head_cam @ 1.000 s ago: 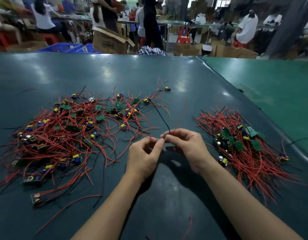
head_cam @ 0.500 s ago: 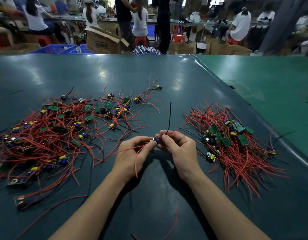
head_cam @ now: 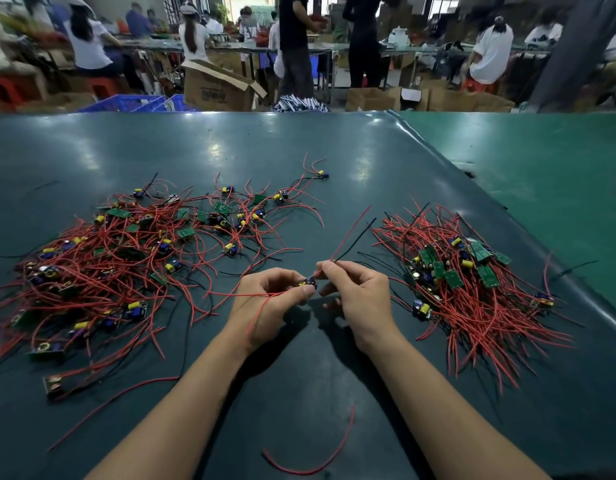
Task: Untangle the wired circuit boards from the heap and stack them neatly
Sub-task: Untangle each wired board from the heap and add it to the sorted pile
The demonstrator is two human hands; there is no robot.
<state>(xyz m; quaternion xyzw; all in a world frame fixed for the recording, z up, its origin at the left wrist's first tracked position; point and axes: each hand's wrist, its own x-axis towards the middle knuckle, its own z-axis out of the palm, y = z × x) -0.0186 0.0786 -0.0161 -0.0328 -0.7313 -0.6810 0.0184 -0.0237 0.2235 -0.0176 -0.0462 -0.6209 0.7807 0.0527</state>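
Between the two hands, a single wired circuit board [head_cam: 308, 283] is now held clear of the tangle; half a second earlier its black lead stood almost straight up toward the far edge, and a second earlier only a black wire was being pulled from the heap's side. The leads now lean up and to the right, toward the stacked pile. This indicates the unit is free of the heap and is being straightened before stacking. The left hand [head_cam: 268, 306] pinches the small board between thumb and fingertips, with a loose red wire [head_cam: 261, 310] draped over it toward the near side. The right hand [head_cam: 358, 296] pinches the red and black leads [head_cam: 351, 239] just beside the board. The long axis of the unit runs from the board, at centre above the dark green table [head_cam: 299, 150], along the leads to the far right; the free wire ends point at the sorted pile [head_cam: 473, 282] on the right. The unsorted heap [head_cam: 126, 258] lies well apart on the left and remains large, so most of the task is judged outstanding.
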